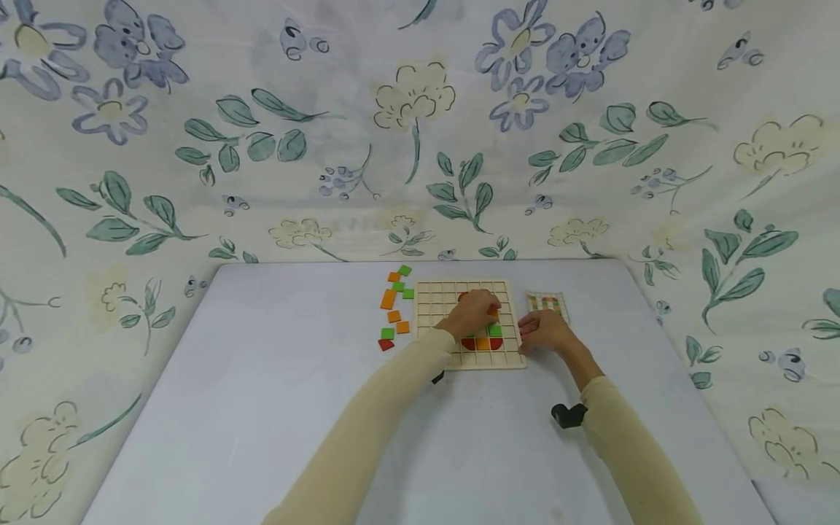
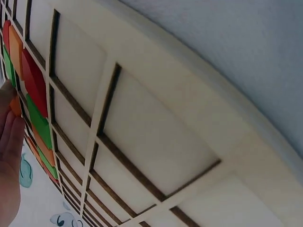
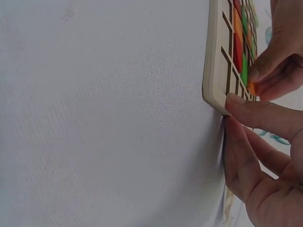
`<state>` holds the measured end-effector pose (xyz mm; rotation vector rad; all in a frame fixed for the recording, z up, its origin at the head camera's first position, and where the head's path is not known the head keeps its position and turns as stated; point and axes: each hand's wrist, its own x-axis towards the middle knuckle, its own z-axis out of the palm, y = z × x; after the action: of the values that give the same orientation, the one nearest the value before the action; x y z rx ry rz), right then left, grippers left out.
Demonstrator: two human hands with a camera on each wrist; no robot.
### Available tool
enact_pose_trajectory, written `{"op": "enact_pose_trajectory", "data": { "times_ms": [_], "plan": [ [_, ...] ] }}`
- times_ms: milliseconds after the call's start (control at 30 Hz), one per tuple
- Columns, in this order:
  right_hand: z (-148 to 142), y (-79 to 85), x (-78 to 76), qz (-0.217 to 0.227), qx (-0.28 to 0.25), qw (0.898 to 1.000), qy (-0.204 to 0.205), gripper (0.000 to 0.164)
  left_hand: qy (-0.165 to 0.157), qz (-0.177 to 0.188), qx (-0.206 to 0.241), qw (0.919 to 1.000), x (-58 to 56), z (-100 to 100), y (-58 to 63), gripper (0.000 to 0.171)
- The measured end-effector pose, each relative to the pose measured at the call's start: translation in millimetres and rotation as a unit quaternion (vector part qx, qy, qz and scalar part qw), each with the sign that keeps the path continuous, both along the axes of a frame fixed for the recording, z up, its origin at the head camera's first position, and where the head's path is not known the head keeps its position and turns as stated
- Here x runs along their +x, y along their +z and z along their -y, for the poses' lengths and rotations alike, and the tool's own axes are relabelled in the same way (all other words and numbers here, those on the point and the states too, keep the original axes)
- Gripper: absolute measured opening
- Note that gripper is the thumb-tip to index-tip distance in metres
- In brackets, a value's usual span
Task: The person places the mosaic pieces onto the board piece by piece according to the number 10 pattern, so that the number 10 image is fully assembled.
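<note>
A pale wooden grid board lies on the table, with red, orange and green tiles set in several squares of its right part. My left hand reaches over the board and pinches an orange tile between thumb and fingers, beside a green tile. In the right wrist view the same orange tile shows low over the grid. My right hand grips the board's near right edge, its thumb on the top face and its fingers at the side and underneath. The left hand hides some squares in the head view.
Loose orange tiles, green tiles and a red tile lie left of the board. Just beyond the right hand lies a small card with a coloured grid pattern. Floral cloth hangs behind the white table.
</note>
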<state>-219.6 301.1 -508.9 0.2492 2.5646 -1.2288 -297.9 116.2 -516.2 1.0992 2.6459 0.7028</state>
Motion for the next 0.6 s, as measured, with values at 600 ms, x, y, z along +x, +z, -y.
{"op": "enact_pose_trajectory", "data": {
  "times_ms": [600],
  "plan": [
    [3.2, 3.0, 2.7, 0.0, 0.004, 1.0, 0.005, 0.054, -0.05, -0.071, -0.027, 0.9958, 15.2, 6.6, 0.9, 0.019]
  ]
}}
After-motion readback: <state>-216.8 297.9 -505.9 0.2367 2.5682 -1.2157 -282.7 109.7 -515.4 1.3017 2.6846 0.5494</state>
